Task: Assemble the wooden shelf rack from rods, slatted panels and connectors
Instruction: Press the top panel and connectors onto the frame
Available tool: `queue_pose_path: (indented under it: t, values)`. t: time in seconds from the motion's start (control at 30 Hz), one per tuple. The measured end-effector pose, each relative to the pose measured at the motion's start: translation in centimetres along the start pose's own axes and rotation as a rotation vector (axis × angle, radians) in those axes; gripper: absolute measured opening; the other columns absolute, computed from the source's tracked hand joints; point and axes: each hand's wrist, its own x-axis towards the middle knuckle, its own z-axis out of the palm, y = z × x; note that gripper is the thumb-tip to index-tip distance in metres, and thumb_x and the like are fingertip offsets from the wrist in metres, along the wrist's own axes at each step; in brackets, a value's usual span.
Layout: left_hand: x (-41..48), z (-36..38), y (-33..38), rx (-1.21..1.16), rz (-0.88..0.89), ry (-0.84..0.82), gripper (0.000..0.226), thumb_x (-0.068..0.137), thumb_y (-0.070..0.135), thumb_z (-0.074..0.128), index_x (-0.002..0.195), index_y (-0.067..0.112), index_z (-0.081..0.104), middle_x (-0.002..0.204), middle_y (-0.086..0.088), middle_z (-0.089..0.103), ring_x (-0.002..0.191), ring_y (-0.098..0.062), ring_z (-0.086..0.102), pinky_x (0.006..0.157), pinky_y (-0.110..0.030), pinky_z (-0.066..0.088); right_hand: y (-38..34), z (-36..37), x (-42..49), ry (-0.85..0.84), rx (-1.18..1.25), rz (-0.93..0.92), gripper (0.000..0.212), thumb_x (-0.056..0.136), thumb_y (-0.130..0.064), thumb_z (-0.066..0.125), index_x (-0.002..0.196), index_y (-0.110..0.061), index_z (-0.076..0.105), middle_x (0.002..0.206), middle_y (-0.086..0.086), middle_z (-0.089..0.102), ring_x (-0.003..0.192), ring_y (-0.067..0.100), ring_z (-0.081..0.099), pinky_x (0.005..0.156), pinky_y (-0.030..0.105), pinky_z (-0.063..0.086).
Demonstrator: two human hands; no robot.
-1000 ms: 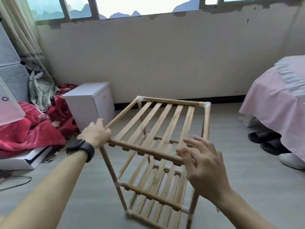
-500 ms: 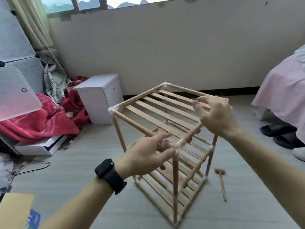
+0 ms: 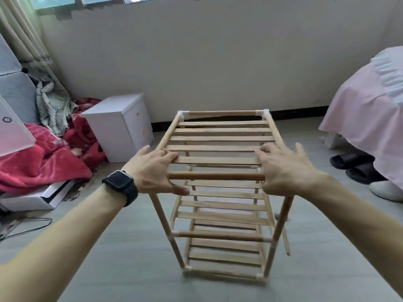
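Observation:
The wooden shelf rack (image 3: 218, 177) stands upright on the floor in front of me, with three slatted tiers joined by rods and white corner connectors. My left hand (image 3: 152, 171) rests over the near-left top corner, its fingers lying fairly straight across the top slats and its thumb reaching below the front rod. My right hand (image 3: 285, 171) covers the near-right top corner with its fingers spread over the slats. A black watch is on my left wrist.
A white cabinet (image 3: 117, 125) stands left of the rack, with a red blanket (image 3: 43, 158) and a flat white box (image 3: 32, 199) beyond it. A pink-covered bed (image 3: 370, 116), black slippers (image 3: 353, 164) and a white shoe (image 3: 386, 190) are at the right. A wooden mallet handle (image 3: 286, 245) lies behind the rack's right leg.
The rack has turned from corner-on so that its long side faces me. Both hands shifted to the two near top corners.

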Motion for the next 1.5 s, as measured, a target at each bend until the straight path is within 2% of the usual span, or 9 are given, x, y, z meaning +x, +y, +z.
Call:
queue_pose_path:
  t: [0.13, 0.23, 0.3, 0.47, 0.6, 0.8, 0.97, 1.3, 1.5]
  values:
    - [0.8, 1.0, 1.9, 0.057, 0.012, 0.191, 0.075, 0.082, 0.079, 0.043, 0.133, 0.025, 0.051, 0.122, 0.004, 0.062, 0.111, -0.018, 0.058, 0.094, -0.037, 0.042, 2.2, 1.0, 0.7, 0.095, 0.008, -0.019, 0.052, 0.081, -0.042, 0.051, 0.131, -0.029, 0.052, 0.132, -0.004, 0.054, 0.126, 0.019, 0.048, 0.108, 0.045, 0.036]
    - [0.9, 0.9, 2.4, 0.048, -0.031, 0.191, 0.070, 0.078, 0.069, 0.029, 0.126, 0.024, 0.053, 0.116, 0.003, 0.064, 0.105, -0.019, 0.059, 0.088, -0.039, 0.040, 2.8, 1.5, 1.6, 0.121, 0.068, -0.041, 0.040, 0.081, -0.044, 0.049, 0.119, -0.030, 0.054, 0.117, -0.007, 0.060, 0.110, 0.018, 0.054, 0.093, 0.040, 0.043]
    - [0.8, 0.9, 2.5, 0.048, -0.039, 0.184, 0.066, 0.077, 0.066, 0.027, 0.120, 0.023, 0.052, 0.111, 0.004, 0.063, 0.102, -0.019, 0.059, 0.085, -0.040, 0.039, 3.0, 1.7, 2.1, 0.154, 0.061, -0.037, 0.033, 0.082, -0.041, 0.048, 0.113, -0.030, 0.055, 0.110, -0.007, 0.062, 0.105, 0.019, 0.057, 0.089, 0.041, 0.040]
    - [1.3, 1.2, 2.6, 0.034, -0.060, 0.206, 0.040, 0.087, 0.055, 0.048, 0.110, 0.023, 0.052, 0.101, 0.006, 0.062, 0.095, -0.019, 0.057, 0.078, -0.037, 0.035, 3.2, 1.8, 3.2, 0.187, 0.045, -0.047, 0.019, 0.081, -0.032, 0.046, 0.099, -0.032, 0.053, 0.097, -0.008, 0.062, 0.097, 0.019, 0.055, 0.084, 0.041, 0.031]
    - [1.8, 1.4, 2.6, 0.056, -0.079, 0.223, 0.036, 0.086, 0.055, 0.049, 0.104, 0.024, 0.052, 0.096, 0.006, 0.062, 0.091, -0.018, 0.057, 0.075, -0.035, 0.031, 3.5, 2.0, 4.1, 0.221, 0.065, -0.063, 0.018, 0.080, -0.031, 0.048, 0.097, -0.032, 0.054, 0.094, -0.009, 0.062, 0.094, 0.019, 0.056, 0.081, 0.039, 0.029]
    - [2.5, 1.4, 1.5, 0.025, -0.111, 0.192, 0.042, 0.085, 0.056, 0.048, 0.115, 0.027, 0.054, 0.107, 0.008, 0.063, 0.100, -0.016, 0.058, 0.080, -0.035, 0.037, 3.2, 2.4, 6.1, 0.230, 0.116, -0.085, 0.022, 0.084, -0.036, 0.050, 0.105, -0.032, 0.057, 0.102, -0.011, 0.061, 0.100, 0.017, 0.057, 0.091, 0.040, 0.041]
    - [3.1, 1.5, 0.8, 0.054, -0.131, 0.215, 0.037, 0.086, 0.056, 0.049, 0.105, 0.024, 0.055, 0.094, 0.007, 0.063, 0.087, -0.016, 0.057, 0.079, -0.036, 0.040, 2.9, 2.3, 7.3, 0.242, 0.148, -0.102, 0.024, 0.081, -0.031, 0.052, 0.104, -0.029, 0.058, 0.098, -0.009, 0.061, 0.096, 0.018, 0.058, 0.083, 0.038, 0.048]
    - [4.1, 1.9, -0.3, 0.070, -0.152, 0.206, 0.031, 0.086, 0.053, 0.049, 0.099, 0.025, 0.052, 0.087, 0.008, 0.060, 0.079, -0.016, 0.056, 0.079, -0.037, 0.042, 2.3, 2.4, 8.7, 0.256, 0.119, -0.118, 0.011, 0.081, -0.027, 0.051, 0.092, -0.027, 0.056, 0.081, -0.007, 0.055, 0.085, 0.018, 0.057, 0.077, 0.034, 0.045]
    - [4.4, 2.4, -1.3, 0.051, -0.153, 0.236, 0.030, 0.087, 0.053, 0.045, 0.102, 0.028, 0.053, 0.091, 0.011, 0.063, 0.082, -0.014, 0.057, 0.078, -0.033, 0.040, 1.3, 2.0, 9.1, 0.264, 0.108, -0.101, 0.015, 0.083, -0.029, 0.051, 0.096, -0.027, 0.058, 0.086, -0.008, 0.058, 0.085, 0.017, 0.058, 0.079, 0.034, 0.049]
